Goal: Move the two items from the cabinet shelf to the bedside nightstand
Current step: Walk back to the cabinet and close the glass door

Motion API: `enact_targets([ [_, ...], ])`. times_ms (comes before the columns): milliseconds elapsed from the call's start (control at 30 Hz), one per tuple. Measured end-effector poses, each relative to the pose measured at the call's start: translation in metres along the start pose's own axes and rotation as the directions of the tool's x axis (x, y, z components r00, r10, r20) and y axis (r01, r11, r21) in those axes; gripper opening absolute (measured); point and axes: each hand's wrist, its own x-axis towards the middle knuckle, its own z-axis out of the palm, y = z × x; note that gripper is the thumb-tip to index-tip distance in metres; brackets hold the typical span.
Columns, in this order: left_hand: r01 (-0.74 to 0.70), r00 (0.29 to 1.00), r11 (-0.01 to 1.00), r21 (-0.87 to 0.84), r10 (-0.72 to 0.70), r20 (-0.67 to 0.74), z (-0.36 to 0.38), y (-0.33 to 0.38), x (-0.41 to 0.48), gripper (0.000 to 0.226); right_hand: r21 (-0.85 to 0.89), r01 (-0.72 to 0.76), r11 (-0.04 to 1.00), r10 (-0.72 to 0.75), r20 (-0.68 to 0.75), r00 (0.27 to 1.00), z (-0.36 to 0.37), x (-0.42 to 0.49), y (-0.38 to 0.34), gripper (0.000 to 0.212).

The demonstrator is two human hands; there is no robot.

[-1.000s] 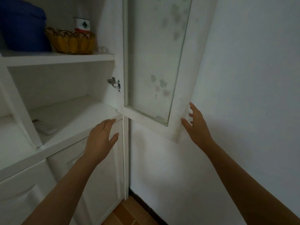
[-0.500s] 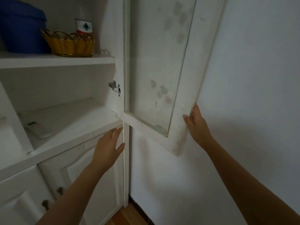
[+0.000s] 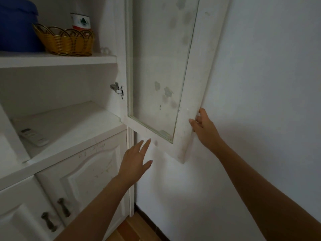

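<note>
A white cabinet stands open in front of me. Its glass door (image 3: 196,94) is swung out against the wall, and my right hand (image 3: 205,130) grips the door's outer edge near the bottom corner. My left hand (image 3: 134,162) hovers open below the door's lower rail, holding nothing. A white remote control (image 3: 33,136) lies on the lower shelf (image 3: 76,122) at the left. On the upper shelf (image 3: 57,60) sit a golden wire basket (image 3: 65,41), a white can with a green triangle label (image 3: 80,21) behind it, and a blue container (image 3: 16,26).
Below the shelf are white cabinet doors with dark metal handles (image 3: 63,206). A white wall (image 3: 260,101) fills the right side. A strip of wooden floor (image 3: 135,228) shows at the bottom. A metal hinge (image 3: 117,88) joins door and cabinet.
My right hand reached the door edge and took hold of it. My left hand dropped from the shelf's front edge and shifted right, under the door. The view moved left and down.
</note>
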Motion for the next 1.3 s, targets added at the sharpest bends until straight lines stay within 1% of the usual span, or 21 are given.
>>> enact_targets([
  [167, -0.063, 0.995, 0.998, -0.027, 0.065, 0.072, 0.009, 0.009, -0.015, 0.077, -0.014, 0.012, 1.0, -0.011, 0.044, 0.999, 0.005, -0.014, -0.014, 0.03],
  [267, -0.073, 0.991, 0.997, -0.024, 0.075, 0.107, 0.014, 0.017, -0.02, 0.082, -0.021, 0.023, 1.0, -0.021, 0.075, 0.997, 0.01, -0.024, -0.025, 0.031],
  [400, -0.085, 0.99, 0.996, -0.032, 0.088, 0.109, 0.017, 0.025, -0.022, 0.089, -0.027, 0.029, 0.999, -0.026, 0.098, 0.995, 0.017, -0.035, -0.039, 0.029],
  [533, -0.082, 0.992, 0.993, -0.086, 0.089, 0.086, 0.017, 0.029, -0.029, 0.093, -0.027, 0.03, 0.999, -0.026, 0.116, 0.993, 0.025, -0.044, -0.051, 0.027],
  [667, -0.047, 0.998, 0.985, -0.165, 0.053, 0.031, 0.011, 0.035, -0.034, 0.093, -0.032, 0.044, 0.999, -0.039, 0.144, 0.989, 0.033, -0.051, -0.062, 0.026],
  [800, 0.055, 0.998, 0.979, -0.198, -0.061, -0.025, 0.006, 0.042, -0.04, 0.09, -0.049, 0.079, 0.996, -0.07, 0.159, 0.985, 0.041, -0.056, -0.072, 0.025],
  [867, 0.082, 0.995, 0.979, -0.188, -0.092, -0.046, 0.005, 0.039, -0.044, 0.086, -0.058, 0.094, 0.994, -0.083, 0.168, 0.982, 0.044, -0.059, -0.077, 0.024],
  [1000, 0.099, 0.991, 0.986, -0.133, -0.11, -0.077, -0.002, 0.028, -0.051, 0.079, -0.082, 0.137, 0.987, -0.119, 0.193, 0.974, 0.049, -0.063, -0.084, 0.024],
  [1100, 0.1, 0.989, 0.989, -0.105, -0.11, -0.099, -0.008, 0.018, -0.058, 0.073, -0.089, 0.186, 0.978, -0.163, 0.22, 0.962, 0.056, -0.066, -0.089, 0.029],
  [1167, 0.093, 0.989, 0.992, -0.09, -0.102, -0.105, -0.013, 0.007, -0.063, 0.067, -0.073, 0.227, 0.971, -0.208, 0.211, 0.955, 0.06, -0.067, -0.092, 0.034],
  [1233, 0.09, 0.99, 0.994, -0.054, -0.095, -0.101, -0.019, -0.004, -0.07, 0.068, -0.053, 0.274, 0.96, -0.261, 0.186, 0.947, 0.065, -0.068, -0.097, 0.037],
  [1300, 0.09, 0.992, 0.996, -0.009, -0.09, -0.091, -0.029, -0.012, -0.08, 0.075, -0.053, 0.314, 0.948, -0.301, 0.17, 0.938, 0.071, -0.067, -0.105, 0.041],
])
